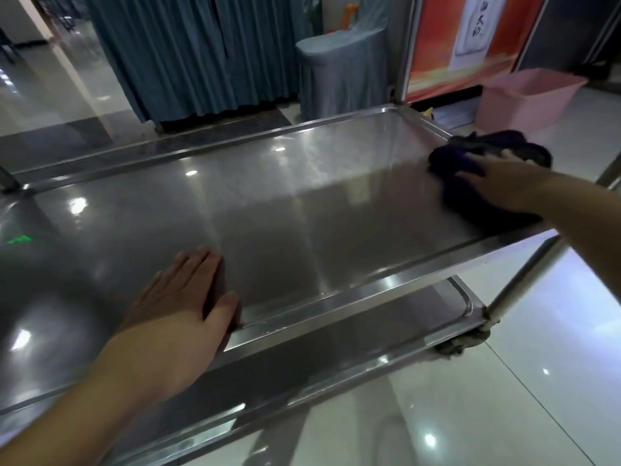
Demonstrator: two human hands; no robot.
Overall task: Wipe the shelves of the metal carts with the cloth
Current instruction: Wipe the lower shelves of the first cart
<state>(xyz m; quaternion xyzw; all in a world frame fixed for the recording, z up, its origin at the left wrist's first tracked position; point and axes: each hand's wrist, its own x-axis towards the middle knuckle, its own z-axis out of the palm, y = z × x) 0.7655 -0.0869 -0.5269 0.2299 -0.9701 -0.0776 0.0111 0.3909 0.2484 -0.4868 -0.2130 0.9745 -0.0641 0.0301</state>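
Observation:
The metal cart's top shelf fills the middle of the view, shiny and bare. At its right end lies a dark purple cloth, bunched up against the shelf's raised rim. My right hand presses flat on the cloth, fingers spread across it. My left hand rests palm down on the near side of the shelf, fingers apart, thumb by the front rim, holding nothing. A lower shelf shows beneath the front rim.
A pink plastic tub stands on the floor beyond the cart's right end. A chair in a grey cover and blue-grey curtains stand behind the cart. An orange poster stand is at the back right. The cart's leg runs down at the right.

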